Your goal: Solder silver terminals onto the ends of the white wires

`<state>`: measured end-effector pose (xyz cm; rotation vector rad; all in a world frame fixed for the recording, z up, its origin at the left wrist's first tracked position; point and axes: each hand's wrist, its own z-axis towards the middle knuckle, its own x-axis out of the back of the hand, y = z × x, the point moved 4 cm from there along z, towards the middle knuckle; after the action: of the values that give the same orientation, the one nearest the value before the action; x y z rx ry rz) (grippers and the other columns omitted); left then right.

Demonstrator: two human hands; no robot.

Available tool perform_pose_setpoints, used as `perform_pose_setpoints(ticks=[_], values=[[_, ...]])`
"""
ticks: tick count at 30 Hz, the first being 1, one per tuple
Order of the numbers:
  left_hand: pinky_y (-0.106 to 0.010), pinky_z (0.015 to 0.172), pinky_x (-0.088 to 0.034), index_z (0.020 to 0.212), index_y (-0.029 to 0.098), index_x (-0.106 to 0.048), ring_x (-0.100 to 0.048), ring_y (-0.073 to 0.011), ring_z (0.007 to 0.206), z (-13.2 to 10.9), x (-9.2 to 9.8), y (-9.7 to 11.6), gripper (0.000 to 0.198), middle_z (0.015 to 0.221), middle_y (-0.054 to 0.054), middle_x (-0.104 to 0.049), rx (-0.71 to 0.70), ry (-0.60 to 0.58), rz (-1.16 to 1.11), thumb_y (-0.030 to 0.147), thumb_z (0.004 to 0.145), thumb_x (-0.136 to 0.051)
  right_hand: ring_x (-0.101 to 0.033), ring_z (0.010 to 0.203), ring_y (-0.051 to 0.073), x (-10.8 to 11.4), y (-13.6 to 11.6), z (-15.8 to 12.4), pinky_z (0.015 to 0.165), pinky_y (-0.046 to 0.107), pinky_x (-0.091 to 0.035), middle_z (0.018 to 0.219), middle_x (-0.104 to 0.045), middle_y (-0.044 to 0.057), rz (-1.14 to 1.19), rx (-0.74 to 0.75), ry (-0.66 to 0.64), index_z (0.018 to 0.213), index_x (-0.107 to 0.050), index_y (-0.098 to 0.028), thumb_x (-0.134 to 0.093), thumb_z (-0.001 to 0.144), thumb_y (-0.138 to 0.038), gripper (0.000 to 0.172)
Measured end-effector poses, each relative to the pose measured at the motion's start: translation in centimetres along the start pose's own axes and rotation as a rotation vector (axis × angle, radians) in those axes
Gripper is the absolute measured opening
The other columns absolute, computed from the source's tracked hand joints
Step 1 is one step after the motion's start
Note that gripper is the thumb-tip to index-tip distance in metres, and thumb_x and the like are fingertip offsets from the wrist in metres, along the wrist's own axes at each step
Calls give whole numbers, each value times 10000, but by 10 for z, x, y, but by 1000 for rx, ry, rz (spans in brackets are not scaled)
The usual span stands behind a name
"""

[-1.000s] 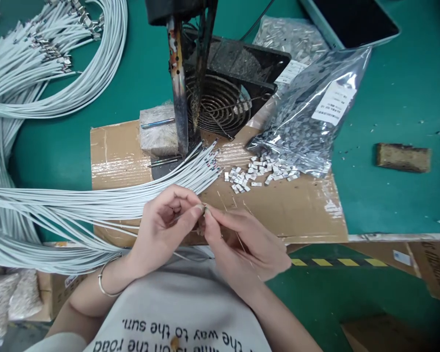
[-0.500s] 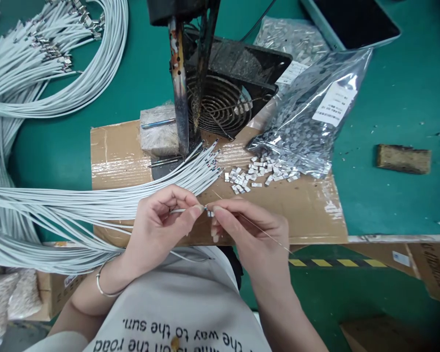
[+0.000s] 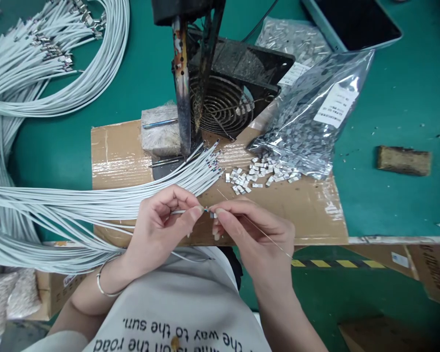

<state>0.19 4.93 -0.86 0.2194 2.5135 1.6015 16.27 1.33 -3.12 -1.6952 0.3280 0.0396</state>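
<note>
My left hand (image 3: 168, 227) pinches a white cable (image 3: 178, 211) close to its end, where tiny coloured wires show past my fingertips. Thumb and forefinger of my right hand (image 3: 253, 234) are closed on a small metal connector (image 3: 213, 215), just to the right of the cable's end. A thin strand of solder wire (image 3: 266, 234) also runs through my right hand and sticks out on both sides. Whether the wires touch the connector is too small to tell. Behind my hands lie a bundle of white cables (image 3: 161, 188) and a pile of loose metal connectors (image 3: 258, 171).
A soldering iron (image 3: 182, 88) hangs in a stand before a black fan (image 3: 223, 105). A wrapped block (image 3: 159, 129) sits left of it. Right are a bag of connectors (image 3: 297, 127), a phone (image 3: 355, 22) and a brown block (image 3: 404, 160). Cardboard (image 3: 308, 215) covers the table's front.
My right hand has shifted slightly to the right with the connector, widening the gap between my fingertips. My left hand stays nearly in place with the cable.
</note>
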Motion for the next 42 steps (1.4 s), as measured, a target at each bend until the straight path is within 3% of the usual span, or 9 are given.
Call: perform_pose_setpoints(ticks=[5, 10, 17, 22, 25, 31, 37, 42], values=[[-187, 476, -362, 818, 175, -683, -482, -77, 557, -2, -1, 4, 106, 680, 14, -632, -68, 36, 113, 184, 909, -735, -638, 578, 109, 7, -1, 2, 533, 229, -570, 732, -715, -8, -53, 9, 38, 955, -856, -287, -744, 948, -190, 148], [-221, 449, -326, 844, 184, -686, -454, -87, 530, -6, -2, 3, 75, 687, 6, -653, -194, 88, 263, 181, 911, -721, -610, 579, 108, 6, -7, 5, 482, 219, -499, 725, -683, -6, -163, -41, -126, 1091, -852, -290, -705, 981, -222, 195], [-221, 498, -369, 893, 189, -695, -478, -85, 563, -10, -5, 4, 67, 741, 12, -693, -319, 92, 433, 129, 923, -693, -679, 760, 105, 5, -30, 4, 627, 217, -537, 914, -735, 8, -483, 200, -249, 1185, -816, -310, -669, 985, -105, 322], [-228, 480, -332, 883, 189, -693, -435, -83, 544, -8, -4, 3, 67, 721, 16, -674, -284, 89, 414, 133, 921, -695, -647, 677, 97, 12, -26, 6, 601, 215, -544, 822, -728, -15, -397, 168, -155, 1069, -838, -307, -691, 975, -121, 255], [-240, 465, -306, 875, 189, -690, -414, -89, 532, -6, -3, 1, 62, 695, 14, -647, -231, 91, 358, 165, 931, -697, -638, 623, 103, 16, -19, 9, 553, 220, -538, 766, -723, -13, -314, 66, -67, 1046, -850, -301, -715, 962, -159, 213], [-238, 490, -368, 889, 196, -691, -511, -111, 587, -5, -2, 0, 75, 716, -5, -663, -211, 90, 311, 214, 961, -691, -635, 569, 103, 5, -8, 10, 484, 205, -519, 715, -702, -6, -88, -152, -178, 1021, -865, -279, -751, 927, -195, 170], [-236, 497, -378, 895, 198, -704, -564, -124, 625, -8, -2, -3, 59, 729, -14, -673, -255, 110, 388, 207, 953, -700, -635, 636, 101, 5, -14, 10, 541, 211, -501, 746, -710, -10, -235, -24, -179, 968, -860, -297, -740, 951, -170, 176], [-233, 473, -351, 879, 197, -687, -496, -103, 559, -6, -2, -2, 60, 707, 1, -663, -203, 89, 336, 191, 939, -692, -623, 612, 105, 11, -17, 12, 511, 213, -489, 719, -700, -12, -263, 12, -159, 942, -857, -288, -743, 945, -166, 166]])
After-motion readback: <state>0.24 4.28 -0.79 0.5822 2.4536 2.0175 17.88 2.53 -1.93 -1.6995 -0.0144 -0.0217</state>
